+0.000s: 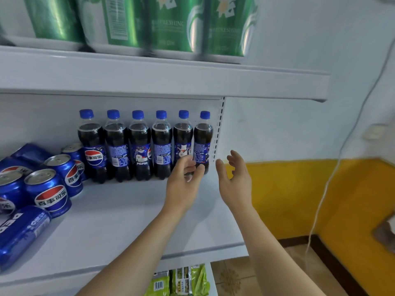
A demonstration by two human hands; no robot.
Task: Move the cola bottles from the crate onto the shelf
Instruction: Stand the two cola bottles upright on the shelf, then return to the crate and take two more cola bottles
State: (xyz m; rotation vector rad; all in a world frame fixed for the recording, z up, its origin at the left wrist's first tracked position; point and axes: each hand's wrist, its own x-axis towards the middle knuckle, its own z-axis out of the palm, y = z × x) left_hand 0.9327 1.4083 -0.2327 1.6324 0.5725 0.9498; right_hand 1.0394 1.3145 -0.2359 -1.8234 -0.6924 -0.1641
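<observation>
Two bare hands, left hand [185, 174] and right hand [234, 178], are hovering with fingers apart near the far-right dark plastic cola bottle [202, 144]; probably heavy, slippery, best gripped mid-body.

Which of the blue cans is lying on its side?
The can at the front left corner of the shelf, the cola can lying down. Its side lettering faces up, while the other blue cans behind it stand upright with their silver tops showing.

Blue-capped dark cola bottles [145, 144], white shelf [119, 214]
</observation>
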